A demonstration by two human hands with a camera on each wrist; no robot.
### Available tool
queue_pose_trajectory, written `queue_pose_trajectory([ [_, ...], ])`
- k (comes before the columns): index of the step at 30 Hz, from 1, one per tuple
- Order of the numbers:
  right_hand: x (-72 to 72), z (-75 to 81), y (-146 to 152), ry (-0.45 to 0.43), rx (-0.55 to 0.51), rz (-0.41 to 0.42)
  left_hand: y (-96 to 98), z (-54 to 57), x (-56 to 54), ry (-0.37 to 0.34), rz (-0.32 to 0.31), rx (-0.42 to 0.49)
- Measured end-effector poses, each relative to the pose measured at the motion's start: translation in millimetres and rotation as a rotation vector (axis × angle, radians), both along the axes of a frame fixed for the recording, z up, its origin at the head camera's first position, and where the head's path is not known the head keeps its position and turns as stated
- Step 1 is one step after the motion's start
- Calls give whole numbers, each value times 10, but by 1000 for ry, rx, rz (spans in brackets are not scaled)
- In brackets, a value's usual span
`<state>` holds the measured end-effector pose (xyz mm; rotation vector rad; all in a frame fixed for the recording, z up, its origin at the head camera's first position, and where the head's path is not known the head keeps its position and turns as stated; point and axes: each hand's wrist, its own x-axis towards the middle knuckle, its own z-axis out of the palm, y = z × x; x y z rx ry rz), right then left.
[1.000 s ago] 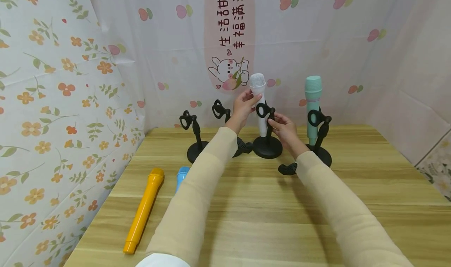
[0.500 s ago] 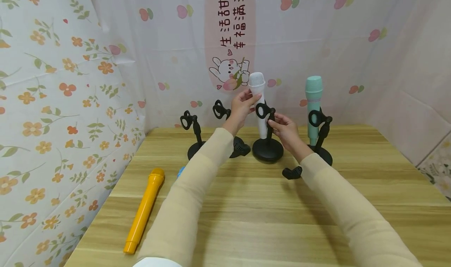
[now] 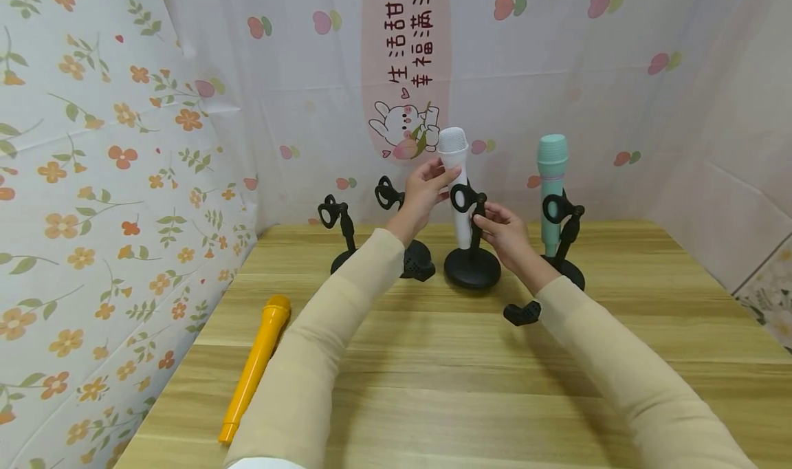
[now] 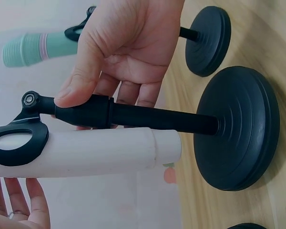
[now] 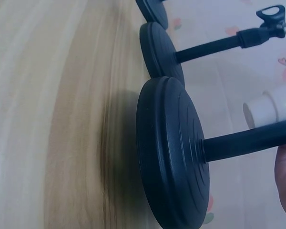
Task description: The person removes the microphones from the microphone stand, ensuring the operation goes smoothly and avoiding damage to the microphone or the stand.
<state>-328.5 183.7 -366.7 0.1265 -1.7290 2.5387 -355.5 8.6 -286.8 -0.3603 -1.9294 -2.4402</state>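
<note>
In the head view my left hand (image 3: 427,192) holds a white microphone (image 3: 454,154) just below its mesh head, thumb in front. The microphone passes through the clip ring of a black microphone stand (image 3: 472,269), its lower end hanging free beside the post. My right hand (image 3: 506,235) grips this stand's post from the right. Seen from the left wrist, the right thumb presses on the thick collar of the post, while the left fingers (image 4: 26,202) lie along the microphone's far side. The right wrist view has the stand's round base (image 5: 174,152) large, with the microphone's white end (image 5: 262,110) behind the post.
A mint green microphone (image 3: 552,173) stands in another black stand (image 3: 566,242) on the right. Two more stands, one with a clip ring (image 3: 329,211) at far left, hold no microphone. An orange microphone (image 3: 256,366) lies on the wooden table (image 3: 445,386) at left.
The held stand's base and the microphone's lower end have shifted slightly toward me. Both hands keep their grips. A blue microphone on the table has become hidden behind the left sleeve.
</note>
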Motion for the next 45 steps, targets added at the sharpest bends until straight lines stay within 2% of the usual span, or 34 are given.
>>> queue_pose_trajectory([
  [25,446,103,57,19,17,98,-76,97,384,-16,-47,-57],
  [37,663,96,25,-20,2,100,-133,60,573,10,-58,-76],
  [45,769,72,11,-33,32,83,-153,21,694,12,-47,-81],
])
